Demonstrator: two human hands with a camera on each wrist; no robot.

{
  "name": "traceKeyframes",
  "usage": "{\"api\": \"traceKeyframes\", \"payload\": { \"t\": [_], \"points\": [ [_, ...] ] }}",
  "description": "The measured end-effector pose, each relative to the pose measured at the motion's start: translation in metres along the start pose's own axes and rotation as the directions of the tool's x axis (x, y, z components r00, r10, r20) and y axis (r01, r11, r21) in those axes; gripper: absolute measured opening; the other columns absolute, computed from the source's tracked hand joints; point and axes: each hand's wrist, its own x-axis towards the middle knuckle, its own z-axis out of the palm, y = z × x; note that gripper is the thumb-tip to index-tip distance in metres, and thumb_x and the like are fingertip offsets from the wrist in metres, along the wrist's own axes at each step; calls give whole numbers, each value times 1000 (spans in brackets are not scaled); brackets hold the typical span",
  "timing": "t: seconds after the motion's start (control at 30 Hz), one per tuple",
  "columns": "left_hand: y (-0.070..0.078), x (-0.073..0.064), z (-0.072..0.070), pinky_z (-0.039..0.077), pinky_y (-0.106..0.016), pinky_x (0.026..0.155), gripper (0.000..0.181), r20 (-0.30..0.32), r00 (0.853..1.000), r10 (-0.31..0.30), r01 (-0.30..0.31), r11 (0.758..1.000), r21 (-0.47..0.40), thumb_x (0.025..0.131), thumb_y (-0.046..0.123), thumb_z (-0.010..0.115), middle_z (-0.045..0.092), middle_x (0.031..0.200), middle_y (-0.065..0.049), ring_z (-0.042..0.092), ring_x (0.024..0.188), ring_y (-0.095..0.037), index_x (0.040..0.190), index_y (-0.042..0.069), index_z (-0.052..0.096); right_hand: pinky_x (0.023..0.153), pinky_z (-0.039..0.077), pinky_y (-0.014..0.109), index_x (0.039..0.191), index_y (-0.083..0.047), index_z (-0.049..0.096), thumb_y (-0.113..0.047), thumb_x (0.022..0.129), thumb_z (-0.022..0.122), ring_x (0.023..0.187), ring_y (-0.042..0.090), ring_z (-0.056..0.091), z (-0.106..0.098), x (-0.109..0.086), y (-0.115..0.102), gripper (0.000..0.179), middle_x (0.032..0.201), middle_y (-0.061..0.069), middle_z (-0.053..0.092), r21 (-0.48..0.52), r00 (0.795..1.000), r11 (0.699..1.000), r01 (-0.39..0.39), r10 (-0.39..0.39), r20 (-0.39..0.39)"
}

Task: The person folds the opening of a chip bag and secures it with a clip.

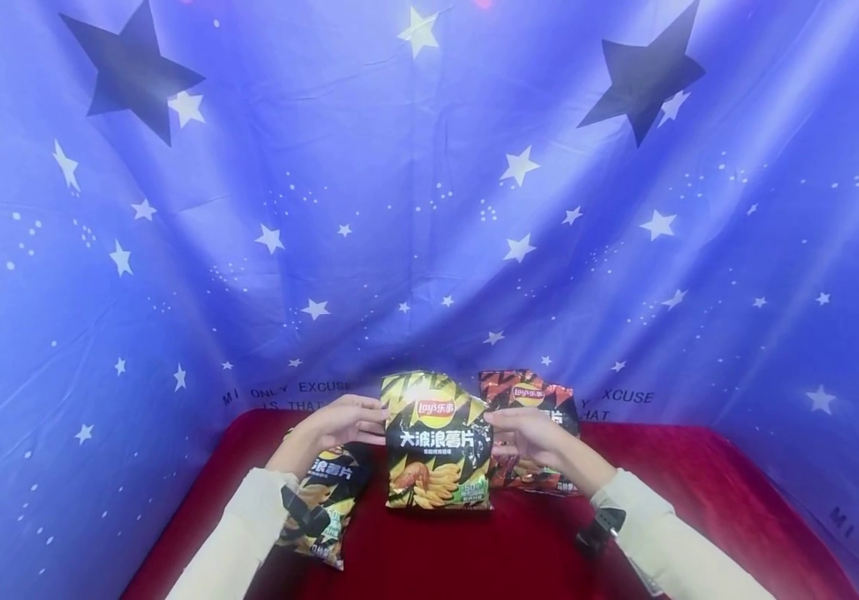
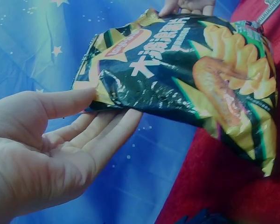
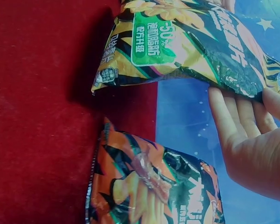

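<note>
Both hands hold a yellow and black Lay's chip bag [image 1: 438, 454] upright, its front turned to the head camera. The left hand [image 1: 348, 422] grips its left side near the top, thumb [image 2: 70, 100] on the front and fingers behind. On the opposite side the right hand [image 1: 532, 433] pinches the edge in the same way, with the fingers [image 3: 238, 112] under the bag in the right wrist view. The bag's lower end is close over the red cloth. Behind the right hand stands a red and black chip bag [image 1: 530, 393], partly hidden by that hand.
Another dark chip bag [image 1: 332, 504] lies at the left, partly covered by the left wrist. Red velvety cloth [image 1: 429, 554] covers the table. A blue curtain with stars [image 1: 414, 208] hangs behind and along both sides. Each wrist wears a dark strapped device.
</note>
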Motion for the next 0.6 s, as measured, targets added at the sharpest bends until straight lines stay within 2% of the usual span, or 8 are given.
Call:
{"api": "traceKeyframes", "payload": {
  "t": [0.1, 0.2, 0.33, 0.6],
  "points": [
    [0, -3, 0, 55, -50, 101, 22, 58, 998, -9, 9, 1000, 6, 103, 4, 54, 62, 98, -3, 70, 97, -21, 121, -8, 52, 99, 58, 41, 120, -1, 65, -21, 98, 67, 105, 20, 68, -1, -5, 3, 30, 117, 6, 69, 22, 999, 1000, -15, 14, 39],
    [-2, -5, 1, 56, -49, 100, 5, 121, 992, -17, 16, 1000, 10, 103, 2, 52, 60, 96, -2, 69, 100, -22, 106, 1, 55, 97, 58, 41, 114, -5, 68, -19, 100, 64, 102, 19, 70, -3, -11, 8, 21, 110, 3, 73, 34, 997, 999, -23, 20, 81],
    [-5, -6, 1, 56, -49, 100, 13, 180, 983, -17, 14, 1000, 22, 103, 1, 50, 60, 92, 0, 69, 100, -22, 94, 8, 55, 96, 59, 41, 114, -6, 69, -18, 101, 62, 101, 20, 71, -5, -16, 15, 19, 106, 4, 75, 29, 993, 999, -21, 18, 119],
    [-14, -2, 1, 56, -50, 100, 27, 214, 976, -31, 24, 999, 37, 104, 1, 49, 56, 83, 2, 69, 97, -21, 81, 13, 50, 100, 57, 46, 113, -6, 70, -17, 102, 61, 100, 20, 72, -7, -17, 26, 18, 105, 4, 76, 45, 991, 998, -33, 27, 128]
  ]
}}
